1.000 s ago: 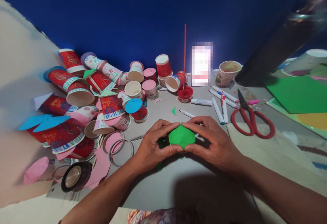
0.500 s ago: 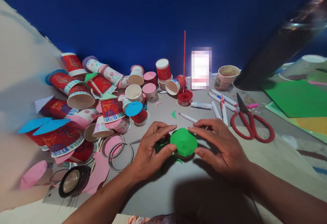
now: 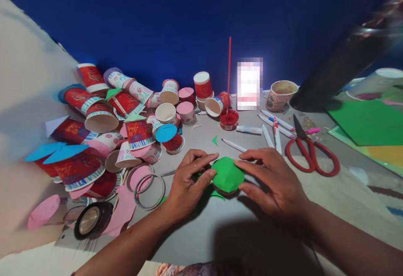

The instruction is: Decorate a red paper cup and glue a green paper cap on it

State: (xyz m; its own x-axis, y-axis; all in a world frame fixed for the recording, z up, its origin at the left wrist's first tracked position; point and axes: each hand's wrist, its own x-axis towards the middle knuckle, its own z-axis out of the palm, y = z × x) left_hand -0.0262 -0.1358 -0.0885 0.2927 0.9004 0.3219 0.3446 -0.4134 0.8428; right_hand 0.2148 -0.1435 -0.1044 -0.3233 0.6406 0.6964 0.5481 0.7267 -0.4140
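Note:
A green piece of faceted paper (image 3: 228,175) sits like a cap on top of something round, of which only a thin rim shows beneath. My left hand (image 3: 192,183) grips its left side, the thumb lying on the paper edge and the fingers curved behind. On the other side, my right hand (image 3: 269,179) holds it with the index finger at the upper right edge and the thumb at the lower right. Green paper scraps (image 3: 217,195) lie under and behind my left hand. A white marker (image 3: 233,145) lies just beyond the paper.
Decorated paper cups (image 3: 138,135) pile up on the left, near grey rings (image 3: 149,191) and a black tape roll (image 3: 90,221). Red-handled scissors (image 3: 310,152), several markers (image 3: 248,130), a red paint pot (image 3: 229,119) and a lit screen (image 3: 248,83) stand or lie beyond my hands.
The green paper is tilted slightly differently, and my left thumb has come up onto its edge. More of the green scrap below it shows. The view has shifted slightly.

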